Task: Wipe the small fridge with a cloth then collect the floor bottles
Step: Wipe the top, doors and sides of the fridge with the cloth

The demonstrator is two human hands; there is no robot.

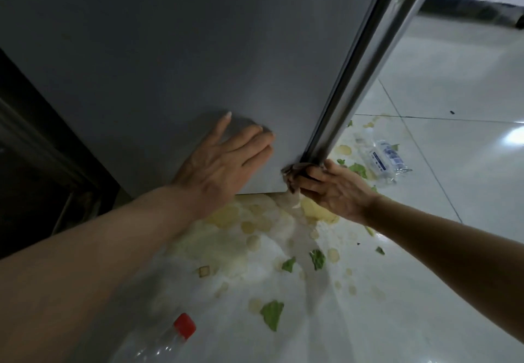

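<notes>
The small grey fridge (158,59) fills the upper left, its side panel facing me. My left hand (221,164) lies flat on that panel near the bottom, fingers straight. My right hand (331,189) grips a crumpled brownish cloth (295,174) and presses it against the lower corner of the fridge, where the shiny door edge (377,59) ends. A clear plastic bottle with a red cap (170,337) lies on the floor at the bottom of the view. A second clear bottle with a blue-and-white label (382,158) lies on the floor right of the fridge.
The white tiled floor (453,150) is littered with yellowish spill patches (235,221) and green leaf scraps (272,314). A dark cabinet or gap (31,150) stands left of the fridge. A dark skirting strip (467,8) runs along the far wall.
</notes>
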